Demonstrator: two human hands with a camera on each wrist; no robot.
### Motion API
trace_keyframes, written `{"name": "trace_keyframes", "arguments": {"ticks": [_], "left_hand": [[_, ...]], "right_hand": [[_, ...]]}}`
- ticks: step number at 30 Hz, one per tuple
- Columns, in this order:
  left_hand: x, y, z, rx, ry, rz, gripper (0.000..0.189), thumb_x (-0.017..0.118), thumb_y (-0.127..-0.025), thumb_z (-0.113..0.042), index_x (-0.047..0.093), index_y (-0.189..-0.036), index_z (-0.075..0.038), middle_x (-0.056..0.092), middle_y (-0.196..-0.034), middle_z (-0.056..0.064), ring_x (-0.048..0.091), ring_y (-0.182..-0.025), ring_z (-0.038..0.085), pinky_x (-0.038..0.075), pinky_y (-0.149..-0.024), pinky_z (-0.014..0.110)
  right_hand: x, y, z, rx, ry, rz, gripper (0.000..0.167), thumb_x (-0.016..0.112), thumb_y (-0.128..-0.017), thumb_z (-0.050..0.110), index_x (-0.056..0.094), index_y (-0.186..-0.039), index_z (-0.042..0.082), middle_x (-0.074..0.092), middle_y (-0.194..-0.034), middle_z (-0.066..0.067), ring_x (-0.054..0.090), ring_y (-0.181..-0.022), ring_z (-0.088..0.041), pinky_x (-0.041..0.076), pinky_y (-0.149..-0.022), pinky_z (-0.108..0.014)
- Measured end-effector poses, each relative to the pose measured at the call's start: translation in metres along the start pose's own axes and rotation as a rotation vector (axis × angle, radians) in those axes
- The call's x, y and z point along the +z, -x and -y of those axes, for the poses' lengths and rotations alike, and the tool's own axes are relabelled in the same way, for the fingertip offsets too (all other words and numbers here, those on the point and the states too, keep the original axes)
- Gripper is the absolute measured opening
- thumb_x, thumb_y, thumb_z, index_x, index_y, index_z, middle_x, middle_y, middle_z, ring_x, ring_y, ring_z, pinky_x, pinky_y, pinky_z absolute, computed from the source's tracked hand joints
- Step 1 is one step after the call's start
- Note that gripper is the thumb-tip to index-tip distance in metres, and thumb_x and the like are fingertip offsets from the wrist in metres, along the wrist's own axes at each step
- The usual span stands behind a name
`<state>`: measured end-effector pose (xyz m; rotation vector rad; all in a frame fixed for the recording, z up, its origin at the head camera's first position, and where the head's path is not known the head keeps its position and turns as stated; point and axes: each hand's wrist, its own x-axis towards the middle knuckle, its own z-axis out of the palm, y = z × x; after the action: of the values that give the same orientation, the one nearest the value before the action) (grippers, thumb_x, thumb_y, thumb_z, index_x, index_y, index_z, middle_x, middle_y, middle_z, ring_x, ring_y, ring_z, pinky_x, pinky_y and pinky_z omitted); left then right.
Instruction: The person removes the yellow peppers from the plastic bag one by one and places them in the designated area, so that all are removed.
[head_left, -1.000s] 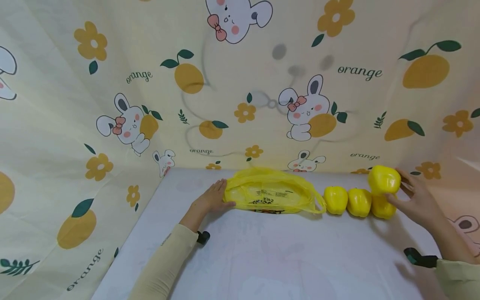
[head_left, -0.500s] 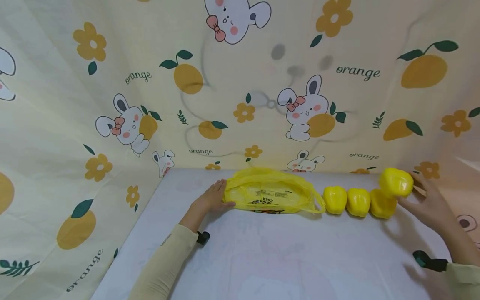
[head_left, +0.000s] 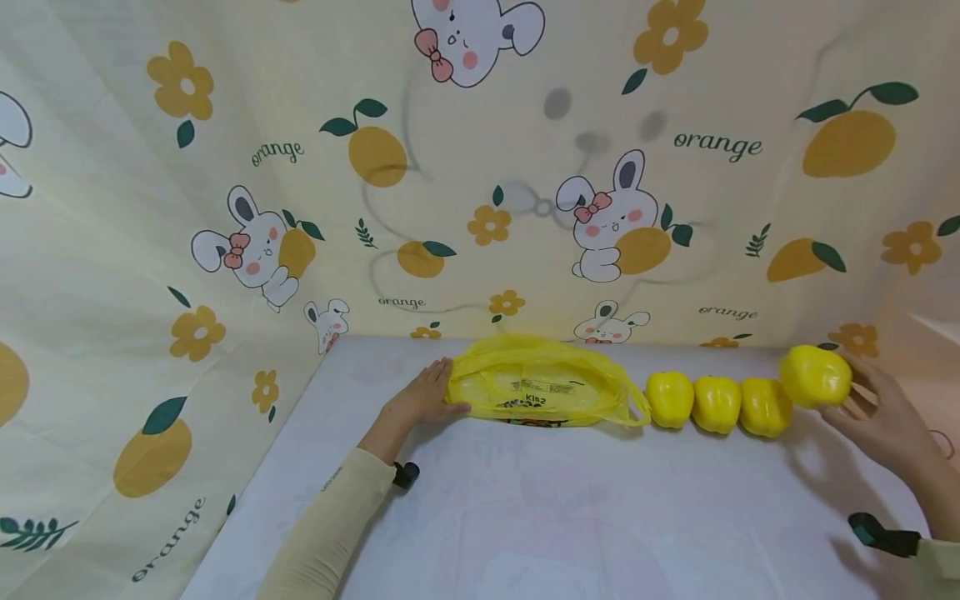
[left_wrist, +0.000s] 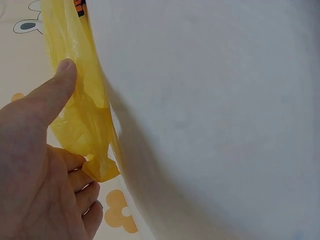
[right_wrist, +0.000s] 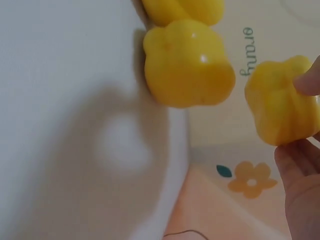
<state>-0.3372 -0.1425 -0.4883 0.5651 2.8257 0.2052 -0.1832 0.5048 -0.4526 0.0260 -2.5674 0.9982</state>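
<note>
A yellow plastic bag [head_left: 536, 392] with dark print lies on the white table, its mouth spread open. My left hand [head_left: 426, 395] rests against the bag's left end; in the left wrist view the thumb lies along the yellow plastic [left_wrist: 82, 100] and the other fingers are near its corner. At the right, my right hand [head_left: 881, 412] holds a yellow bell pepper [head_left: 816, 377] between thumb and fingers, raised above the table. Left of it stand three more yellow bell peppers in a row, the nearest bell pepper [right_wrist: 187, 65] apart from the held one in the right wrist view.
The white table [head_left: 525, 508] extends in front of the bag and peppers. Behind and at the sides hangs a cream cloth [head_left: 465, 167] printed with rabbits, flowers and oranges. The leftmost bell pepper [head_left: 670, 400] stands beside the bag's handle loop [head_left: 641, 407].
My right hand has carried the bell pepper rightward and slightly down, from over the rightmost standing pepper to beyond that pepper's right side. The left hand and the bag have stayed put.
</note>
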Motion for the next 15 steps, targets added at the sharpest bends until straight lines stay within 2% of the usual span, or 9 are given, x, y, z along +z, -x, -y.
{"name": "trace_keyframes", "arguments": {"ticks": [2, 7, 11, 15], "left_hand": [[0.000, 0.000, 0.000, 0.002, -0.002, 0.000, 0.106, 0.058, -0.104, -0.066, 0.010, -0.171, 0.001, 0.009, -0.180, 0.017, 0.010, -0.167, 0.031, 0.011, -0.136, 0.043], [-0.001, 0.001, -0.001, 0.005, 0.001, 0.000, 0.106, 0.058, -0.104, -0.066, 0.010, -0.171, 0.001, 0.009, -0.180, 0.017, 0.010, -0.167, 0.031, 0.011, -0.136, 0.043], [-0.001, 0.000, -0.001, -0.002, 0.000, 0.007, 0.107, 0.057, -0.103, -0.067, 0.008, -0.171, 0.000, 0.008, -0.180, 0.016, 0.009, -0.167, 0.030, 0.010, -0.136, 0.043], [0.000, -0.001, 0.000, -0.006, 0.003, 0.013, 0.108, 0.057, -0.104, -0.068, 0.008, -0.172, 0.000, 0.007, -0.180, 0.016, 0.008, -0.167, 0.030, 0.009, -0.136, 0.043]], "right_hand": [[-0.002, 0.002, -0.003, 0.016, 0.003, -0.004, 0.086, 0.067, -0.102, -0.001, 0.015, -0.171, 0.001, 0.015, -0.172, -0.035, 0.016, -0.164, -0.036, 0.020, -0.107, 0.002], [-0.004, 0.005, -0.012, 0.055, 0.007, -0.014, 0.086, 0.065, -0.102, -0.001, 0.013, -0.170, 0.000, 0.012, -0.172, -0.036, 0.013, -0.163, -0.045, 0.018, -0.107, 0.002], [-0.003, 0.007, -0.019, 0.047, -0.001, -0.019, 0.083, 0.066, -0.103, 0.000, 0.017, -0.170, 0.000, 0.013, -0.174, -0.032, 0.015, -0.164, -0.037, 0.016, -0.107, 0.003], [-0.003, 0.009, -0.028, 0.058, 0.007, 0.010, 0.083, 0.064, -0.105, 0.003, 0.013, -0.169, -0.003, 0.014, -0.170, -0.040, 0.013, -0.161, -0.051, 0.013, -0.105, 0.004]]}}
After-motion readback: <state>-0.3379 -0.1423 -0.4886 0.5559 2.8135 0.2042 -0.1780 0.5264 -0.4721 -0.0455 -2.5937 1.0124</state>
